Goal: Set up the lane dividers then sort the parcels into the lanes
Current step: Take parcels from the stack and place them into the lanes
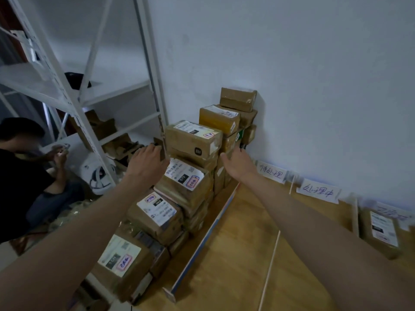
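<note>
Currently both hands, left hand and right hand, spread wide, flank the tape-wrapped brown cardboard parcel; recommend squeezing evenly before lifting.

Parcels left of divider

Brown parcels (white labels), pale wood table.
</note>
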Demonstrator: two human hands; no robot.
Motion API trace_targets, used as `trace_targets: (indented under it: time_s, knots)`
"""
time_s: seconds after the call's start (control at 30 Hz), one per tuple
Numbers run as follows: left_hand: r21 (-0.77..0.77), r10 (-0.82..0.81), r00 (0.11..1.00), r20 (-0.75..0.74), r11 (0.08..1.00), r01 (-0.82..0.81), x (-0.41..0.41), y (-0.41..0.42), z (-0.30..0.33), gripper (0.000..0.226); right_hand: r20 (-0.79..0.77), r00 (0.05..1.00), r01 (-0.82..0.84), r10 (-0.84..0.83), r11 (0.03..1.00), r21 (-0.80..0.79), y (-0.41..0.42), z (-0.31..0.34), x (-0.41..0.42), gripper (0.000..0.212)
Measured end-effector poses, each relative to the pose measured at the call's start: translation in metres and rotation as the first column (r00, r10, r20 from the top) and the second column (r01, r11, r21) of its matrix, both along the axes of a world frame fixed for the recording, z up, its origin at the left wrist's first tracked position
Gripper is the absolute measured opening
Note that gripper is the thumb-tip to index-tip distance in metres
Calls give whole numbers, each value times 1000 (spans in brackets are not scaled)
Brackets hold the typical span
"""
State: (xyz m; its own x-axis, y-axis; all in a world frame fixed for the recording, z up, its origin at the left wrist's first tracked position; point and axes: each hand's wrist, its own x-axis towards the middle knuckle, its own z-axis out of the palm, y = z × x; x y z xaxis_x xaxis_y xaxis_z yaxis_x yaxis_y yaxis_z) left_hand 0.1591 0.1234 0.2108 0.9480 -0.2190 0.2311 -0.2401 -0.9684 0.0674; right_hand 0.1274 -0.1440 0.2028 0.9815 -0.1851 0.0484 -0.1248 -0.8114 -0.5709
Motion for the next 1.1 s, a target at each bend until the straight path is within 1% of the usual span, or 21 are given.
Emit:
trace_targets:
  time_s: [0.1, 0.2, 0.27, 0.37, 0.47, 0.53, 0.63, 0.7, 0.77, 0.87, 0.9, 1.0, 1.1]
  knots:
    - [-55, -11, 1000, 30, 998, 13, 36, -2, 11, 48, -26, 999, 30, -29, 998, 55, 6, 8, 28, 62]
    - [-125, 6, 1000, 23, 992, -3, 73, -4, 20, 47, -56, 997, 62, -51, 975, 212, 17, 16, 51, 60]
    - [-212, 22, 999, -38, 977, -29, 97, -5, 23, 54, -66, 994, 99, -83, 948, 304, 25, 19, 60, 61]
    - [-304, 19, 985, -171, 950, -71, 124, -13, 21, 66, -91, 985, 170, -145, 877, 448, 36, 23, 68, 58]
    - [-415, 21, 961, -275, 899, -139, 140, -23, 13, 65, -138, 972, 235, -191, 801, 551, 44, 24, 75, 53]
    - [-482, 12, 951, -308, 860, -167, 143, -29, 7, 61, -175, 963, 269, -205, 766, 584, 49, 25, 79, 48]
    - [-577, -15, 956, -292, 800, -164, 142, -33, 3, 57, -189, 960, 280, -206, 735, 618, 56, 28, 79, 43]
    - [-635, -50, 960, -277, 759, -144, 140, -32, 5, 55, -167, 962, 271, -215, 692, 670, 59, 32, 75, 41]
    - [-679, -87, 967, -240, 727, -103, 140, -29, 12, 52, -142, 960, 267, -240, 637, 723, 59, 39, 68, 41]
    - [-733, -133, 977, -164, 680, -31, 136, -25, 27, 45, -130, 960, 255, -249, 580, 773, 54, 51, 56, 31]
    - [-742, -158, 978, -140, 670, 2, 134, -25, 32, 43, -146, 957, 269, -250, 579, 769, 52, 55, 51, 34]
    - [-712, -256, 964, -64, 689, 136, 128, -22, 42, 41, -203, 947, 313, -247, 591, 743, 47, 63, 31, 47]
    - [-706, -361, 932, -24, 666, 240, 118, -26, 48, 37, -274, 949, 311, -156, 613, 727, 42, 66, 7, 43]
